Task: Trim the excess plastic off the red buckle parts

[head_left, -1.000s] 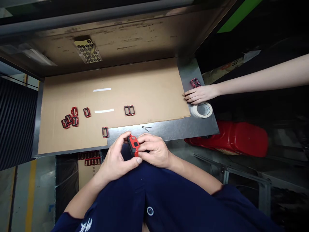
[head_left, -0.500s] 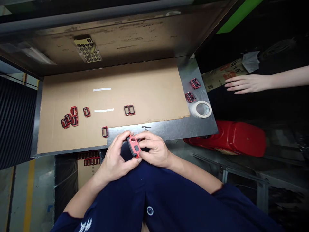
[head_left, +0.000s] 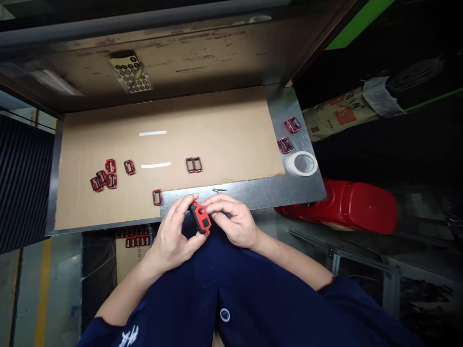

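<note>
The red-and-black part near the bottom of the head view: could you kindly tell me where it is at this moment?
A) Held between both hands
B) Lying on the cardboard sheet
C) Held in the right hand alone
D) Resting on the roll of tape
A: the red-and-black part is gripped by the fingers of both the left hand and the right hand, clear of the cardboard sheet.

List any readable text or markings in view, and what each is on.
Printed packaging: dark lettering and a red patch, too blurred to read.
Navy shirt: white print, cut off by the frame, unreadable.
Red-and-black part: no text visible.
Nothing else legible.
</note>
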`<state>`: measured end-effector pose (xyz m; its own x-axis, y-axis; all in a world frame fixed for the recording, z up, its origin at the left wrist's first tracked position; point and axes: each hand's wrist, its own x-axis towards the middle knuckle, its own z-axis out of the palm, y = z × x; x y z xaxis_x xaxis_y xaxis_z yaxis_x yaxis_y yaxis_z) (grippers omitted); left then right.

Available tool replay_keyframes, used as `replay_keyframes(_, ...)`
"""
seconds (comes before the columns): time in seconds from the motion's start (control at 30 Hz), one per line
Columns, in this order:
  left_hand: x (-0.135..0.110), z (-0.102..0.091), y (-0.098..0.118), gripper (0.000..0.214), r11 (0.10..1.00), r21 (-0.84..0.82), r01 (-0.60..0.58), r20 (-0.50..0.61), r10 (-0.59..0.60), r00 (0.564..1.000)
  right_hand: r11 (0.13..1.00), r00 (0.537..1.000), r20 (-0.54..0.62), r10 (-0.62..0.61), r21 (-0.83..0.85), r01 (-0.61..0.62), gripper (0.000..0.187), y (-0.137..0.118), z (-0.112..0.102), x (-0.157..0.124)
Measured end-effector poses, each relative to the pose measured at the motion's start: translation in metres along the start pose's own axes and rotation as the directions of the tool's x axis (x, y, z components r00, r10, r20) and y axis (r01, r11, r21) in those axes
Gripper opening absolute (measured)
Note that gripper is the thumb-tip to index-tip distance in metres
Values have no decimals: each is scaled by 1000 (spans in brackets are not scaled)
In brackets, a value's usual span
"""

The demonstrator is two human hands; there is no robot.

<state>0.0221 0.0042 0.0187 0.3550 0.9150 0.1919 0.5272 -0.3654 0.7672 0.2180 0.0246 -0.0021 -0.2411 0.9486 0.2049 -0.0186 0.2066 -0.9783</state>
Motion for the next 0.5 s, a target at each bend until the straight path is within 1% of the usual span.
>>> replay_keyframes(0.07,-1,1,-2,90,1000,1,6,-3,-6,1000,999,1000,-1,24,30,-24,27,-1,-1,0)
replay_keyframes(0.17,-1,3,-5,95,1000,6,-18,-14,18,1000,998,999,-2,46,41,-46,24,-3,-2,1)
replay_keyframes(0.33,0,7,-9,98,997,34,-75,-43,76,996,999,1000,-9,29,33,-29,21,-5,-3,1)
replay_keyframes(0.5,0,8,-10,99,997,21,-73,-32,73,997,999,1000,6,28,16,-28,19,-8,-4,1)
